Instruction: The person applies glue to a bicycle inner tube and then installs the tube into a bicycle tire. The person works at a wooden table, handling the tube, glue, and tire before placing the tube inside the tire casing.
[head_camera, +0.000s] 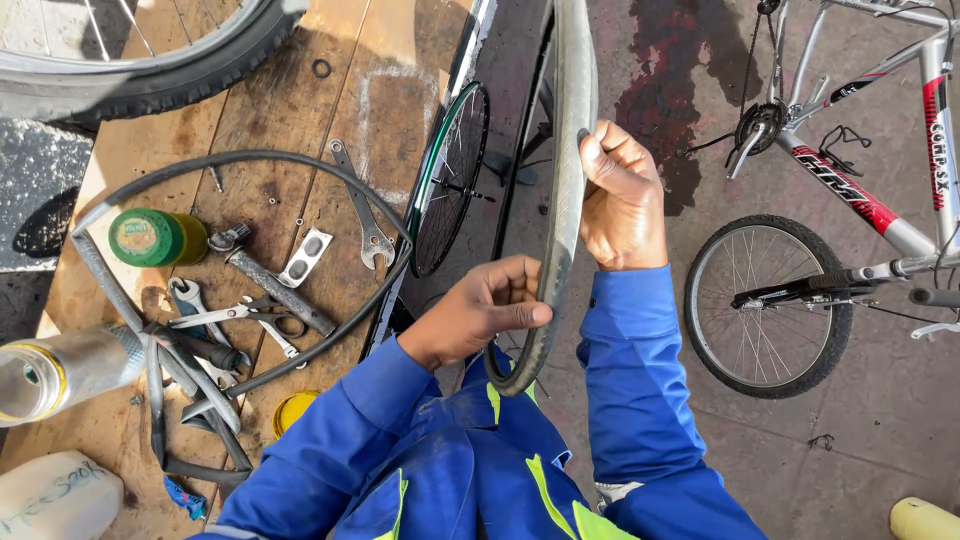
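Upright bicycle tyre (566, 190) pinched between both hands: left hand (480, 310) low, right hand (622, 200) higher, steadying it beside tool-strewn counter (290, 110).

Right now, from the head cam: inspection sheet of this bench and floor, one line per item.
Surface: worn wooden bench, stained, scattered with tools.
Job's things: bicycle tyre held upright between both hands.
Clutter: inner tube looped on the bench, spanner, scissors, green-capped tin, clear jar, yellow lid.
Grippers: left hand pinches the tyre low down; right hand grips it higher up.
Cables: nothing seen on the bench.
Surroundings: spoked wheel leaning by the bench edge, white and red bicycle upside down on the stained concrete floor.
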